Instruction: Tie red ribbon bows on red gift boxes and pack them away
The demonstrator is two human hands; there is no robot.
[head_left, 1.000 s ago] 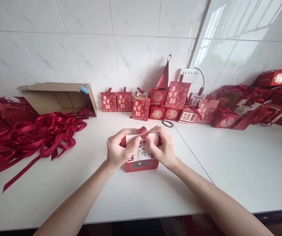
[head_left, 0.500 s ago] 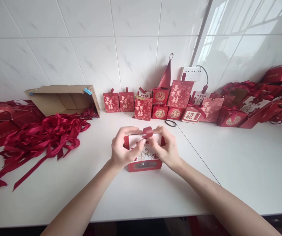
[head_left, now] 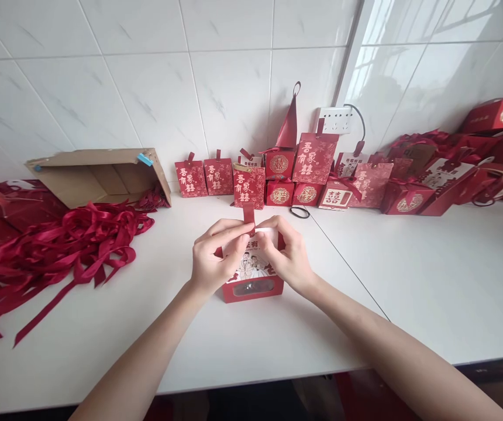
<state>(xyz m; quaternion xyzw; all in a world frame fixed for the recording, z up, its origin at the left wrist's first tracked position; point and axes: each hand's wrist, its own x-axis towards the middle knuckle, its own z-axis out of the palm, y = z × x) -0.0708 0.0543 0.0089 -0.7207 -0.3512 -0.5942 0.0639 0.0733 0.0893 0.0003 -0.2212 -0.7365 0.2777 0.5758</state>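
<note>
A red and white gift box [head_left: 251, 263] with a printed couple and a clear oval window stands upright on the white table. My left hand [head_left: 216, 254] pinches the base of a dark red ribbon [head_left: 248, 214] at the box's top edge, its thumb and index finger pressed together. The ribbon sticks up above those fingertips. On the other side my right hand [head_left: 287, 251] is closed on the top edge of the box, thumb in front and fingers behind. The ribbon's lower end is partly hidden by my fingers.
Loose red ribbons [head_left: 67, 245] lie heaped at the left before a tipped cardboard box [head_left: 102, 175]. Finished-looking red gift boxes [head_left: 315, 161] line the wall, with a power strip [head_left: 334, 120] behind them. A black loop [head_left: 299, 212] lies near them. More red boxes [head_left: 409, 196] are piled right.
The ribbon, curled over in a loop before, now stands straight up from the box's top. My left fingers have shifted onto its base. The whole view has moved slightly.
</note>
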